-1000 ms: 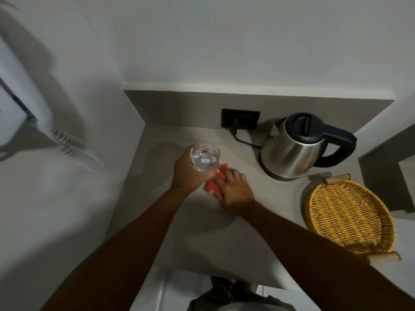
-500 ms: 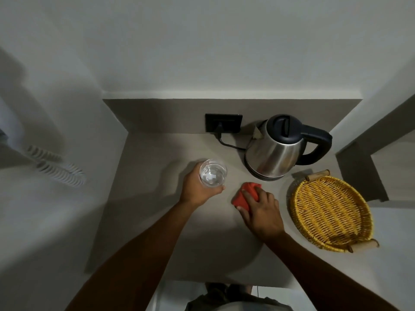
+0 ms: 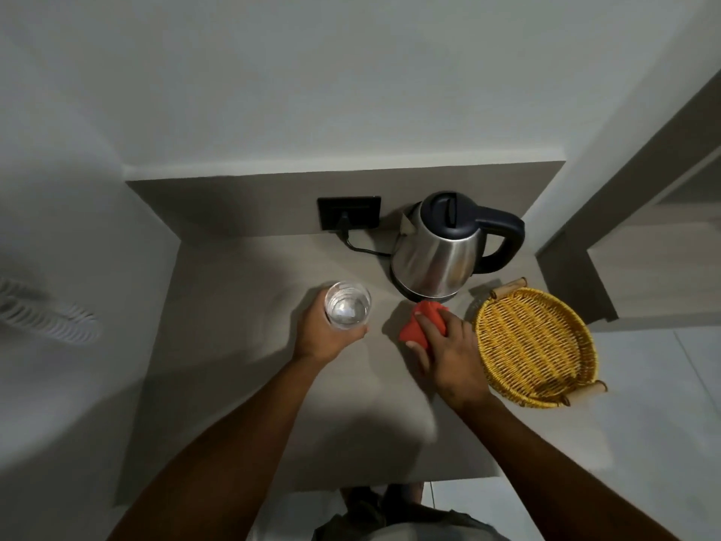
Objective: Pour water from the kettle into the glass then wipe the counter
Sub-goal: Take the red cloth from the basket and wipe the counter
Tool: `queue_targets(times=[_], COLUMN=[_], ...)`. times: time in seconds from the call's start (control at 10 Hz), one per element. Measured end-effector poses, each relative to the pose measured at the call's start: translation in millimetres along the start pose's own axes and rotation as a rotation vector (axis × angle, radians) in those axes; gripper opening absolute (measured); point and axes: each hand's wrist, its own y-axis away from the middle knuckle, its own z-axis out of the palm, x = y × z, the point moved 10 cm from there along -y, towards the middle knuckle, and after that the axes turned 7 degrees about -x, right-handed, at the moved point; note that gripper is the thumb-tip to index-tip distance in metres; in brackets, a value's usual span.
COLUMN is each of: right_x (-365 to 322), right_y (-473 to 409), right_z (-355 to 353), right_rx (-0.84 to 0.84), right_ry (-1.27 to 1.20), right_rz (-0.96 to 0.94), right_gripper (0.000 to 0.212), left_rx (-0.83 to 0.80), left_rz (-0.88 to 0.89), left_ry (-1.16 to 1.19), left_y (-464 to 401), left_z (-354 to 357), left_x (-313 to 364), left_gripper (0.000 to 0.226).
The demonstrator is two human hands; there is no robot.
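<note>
Left hand (image 3: pixel 325 337) clamps glass (image 3: pixel 347 305); right hand (image 3: pixel 448 353) presses cloth (image 3: pixel 423 326) at kettle's (image 3: pixel 439 255) six o'clock. Risk: wiping elbow jolts glass, spilling.

Yellow wicker basket (image 3: pixel 535 345) at right, black wall socket (image 3: pixel 348 217) behind, plugged cord (image 3: pixel 361 247)

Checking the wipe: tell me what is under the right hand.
A red cloth lies on the counter under the right hand, its far part showing beyond the fingers. The part beneath the palm is covered.
</note>
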Motion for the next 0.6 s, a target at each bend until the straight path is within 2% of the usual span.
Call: queue_targets(times=[0.1,0.2,0.3,0.4,0.5,0.6], right_x=[39.0,84.9,131.2,143.9,142.5,125.6], right_y=[16.4,25.5,24.4,17.6,10.0,13.2], right_z=[-24.9,-36.3,-26.0,-12.2,-14.5,-27.5], right_rx=[0.096,0.106,0.002,-0.104,-0.109,-0.018], right_ry=[-0.047,-0.062,-0.053,-0.025,0.004,-0.018], right_rz=[0.117,0.255,0.419,0.445,0.452,0.455], right_gripper=[0.055,0.055,0.06,0.063,0.064,0.067], left_rx=[0.005,0.02,-0.027,-0.054,-0.107,-0.121], left_rz=[0.014,0.029,0.045,0.098,0.032,-0.004], left_ry=[-0.022,-0.062,-0.149,-0.416,-0.666,-0.752], left_y=[0.9,4.0,3.5,10.3,21.4,29.4], left_z=[0.3,0.3,1.5,4.9,13.5,18.7], left_x=[-1.0,0.9,-7.9,-20.6,-39.1,-40.5], left_gripper=[0.08,0.081,0.083,0.082,0.09,0.091])
